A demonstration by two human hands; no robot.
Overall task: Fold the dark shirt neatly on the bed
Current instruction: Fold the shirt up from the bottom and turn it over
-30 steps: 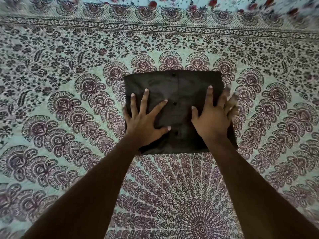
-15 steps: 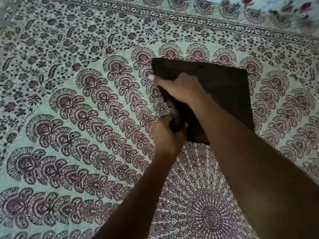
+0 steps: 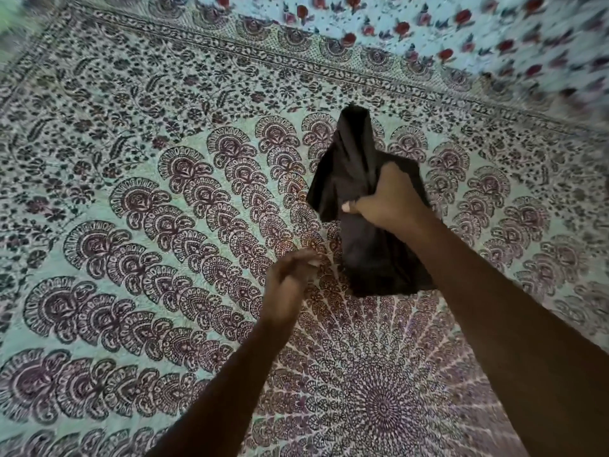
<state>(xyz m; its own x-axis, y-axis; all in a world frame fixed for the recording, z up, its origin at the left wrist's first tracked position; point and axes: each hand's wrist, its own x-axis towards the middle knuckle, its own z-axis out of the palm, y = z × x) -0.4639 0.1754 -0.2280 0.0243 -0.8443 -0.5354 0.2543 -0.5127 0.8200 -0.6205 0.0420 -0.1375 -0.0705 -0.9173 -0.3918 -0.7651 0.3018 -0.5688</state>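
Nearest to me I see two bare forearms reaching out over the bed (image 3: 99,291), one from the lower middle and one from the lower right, and I count two hands, one shirt and two printed cloths. The mandala bedspread (image 3: 379,404) fills the near ground, its round centre just below my arms and its rings of paisley fans running out to the left with plenty of bare room there. My left hand (image 3: 290,275) hangs low over that spread, blurred, fingers loosely curled; I cannot tell whether that grip is apart or together, and it holds nothing I can make out, sitting just left of the shirt's lower corner without clearly touching it. A little farther on, my right hand (image 3: 392,199) is a fist, its grip clamped on the dark shirt (image 3: 349,179). The shirt is bunched in that fist and lifted off the spread: one loose end sticks up beyond the knuckles to a narrow peak, and the other hangs below the fist, ending in a ragged hem just above the mandala rings. Past the shirt the spread's banded border runs slantwise across the far side, and beyond that edge lies a pale blue sheet with red flowers (image 3: 461,24), blurred at the right.
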